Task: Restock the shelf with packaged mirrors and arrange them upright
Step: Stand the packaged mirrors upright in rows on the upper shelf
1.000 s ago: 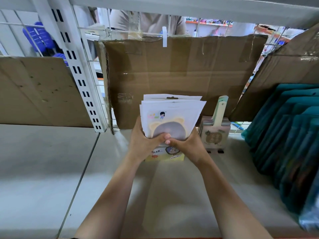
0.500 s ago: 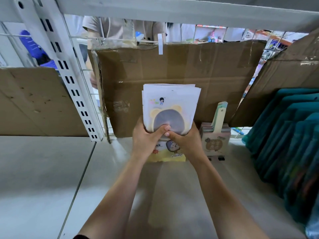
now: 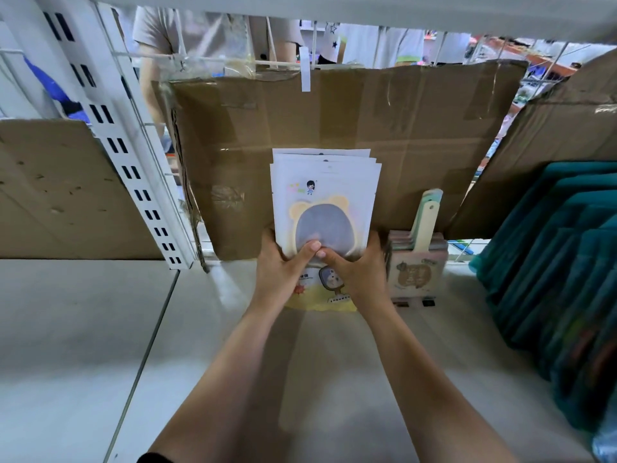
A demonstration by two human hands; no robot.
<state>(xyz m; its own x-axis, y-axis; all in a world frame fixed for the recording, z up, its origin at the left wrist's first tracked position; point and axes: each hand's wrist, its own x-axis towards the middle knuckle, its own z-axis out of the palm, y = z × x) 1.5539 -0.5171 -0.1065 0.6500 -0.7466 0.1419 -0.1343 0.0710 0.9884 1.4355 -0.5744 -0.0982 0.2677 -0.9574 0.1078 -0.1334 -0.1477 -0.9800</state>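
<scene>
Since a second ago the stack of packaged mirrors (image 3: 325, 195) has closed up. The top edges that were fanned out wide now sit nearly one behind the other, with only a slight stagger toward the right of the frame, and the whole bundle stands straighter and closer to the cardboard sheet (image 3: 334, 118) behind it. I read that as the squaring-up being almost finished; what is left, I judge, is to let go without the packs sliding forward or slumping.

Both hands are grasping the stack low down. My left hand (image 3: 283, 272) wraps its left edge and my right hand (image 3: 357, 272) wraps its right edge. Both thumbs press on the front pack and meet at its middle, just below the bear-shaped mirror window. My fingers go round the sides, out of sight.

The stack is at the centre of the frame, its bottom edge resting on the grey shelf (image 3: 83, 329). Its long axis runs straight up and down: yellow printed foot at the bottom, white header with the hang-hole at the top, printed faces toward me. Whether the rear pack actually touches the cardboard I cannot tell.

Just beside the stack, to the right, stand some pink packs (image 3: 415, 272) with a pale green handle sticking up. Teal items (image 3: 567, 262) fill the right edge of the frame.
</scene>
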